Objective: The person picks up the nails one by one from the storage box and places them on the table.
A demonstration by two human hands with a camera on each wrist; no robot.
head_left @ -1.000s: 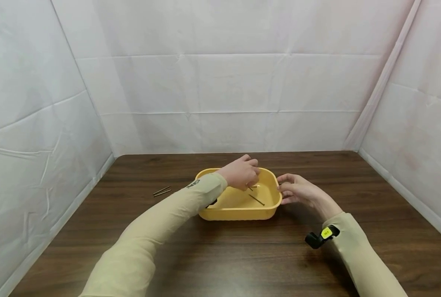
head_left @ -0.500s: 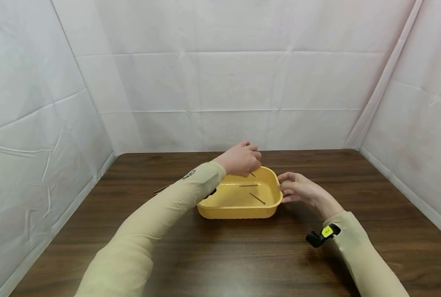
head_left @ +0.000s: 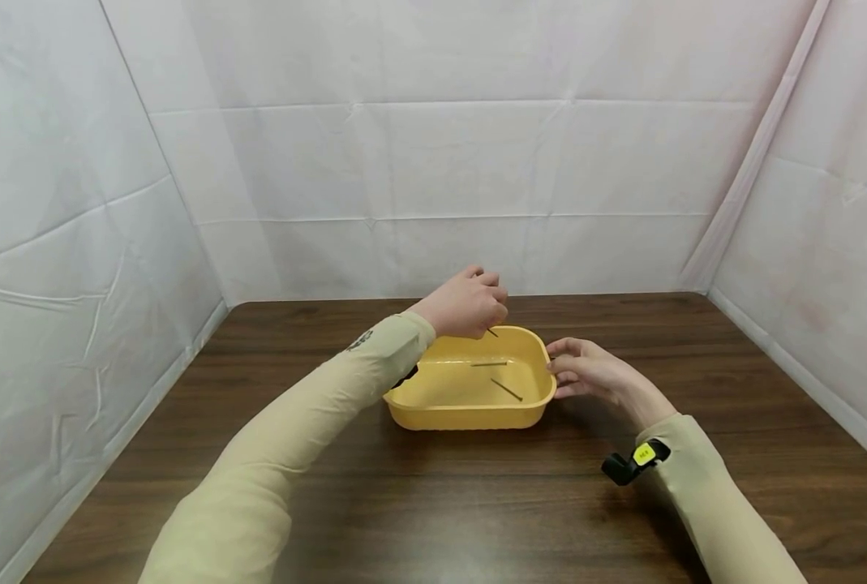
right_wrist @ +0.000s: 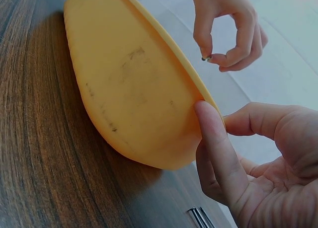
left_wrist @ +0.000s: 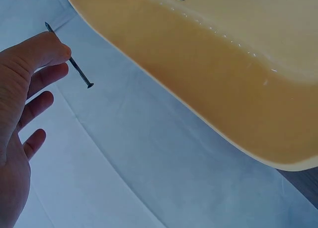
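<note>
A yellow plastic tub [head_left: 469, 405] stands in the middle of a dark wooden table [head_left: 477, 503]. My left hand [head_left: 493, 323] hovers over the tub's far rim and pinches a thin dark nail [left_wrist: 69, 59] between thumb and forefinger; its head points down. The right wrist view shows that same left hand [right_wrist: 218, 56] beyond the tub [right_wrist: 134, 104]. Two more nails [head_left: 507, 390] lie on the tub's floor. My right hand [head_left: 553, 369] grips the tub's right rim, thumb [right_wrist: 213, 138] pressed on the outer wall.
White cloth walls [head_left: 433, 162] close in the table on the left, back and right. A pair of loose nails [right_wrist: 198, 217] lies on the wood by the tub. A small black and yellow device [head_left: 633, 462] sits on my right wrist.
My left hand has risen out of the tub with a nail pinched in it and drawn back above the far rim. The right hand has kept its hold on the rim.
</note>
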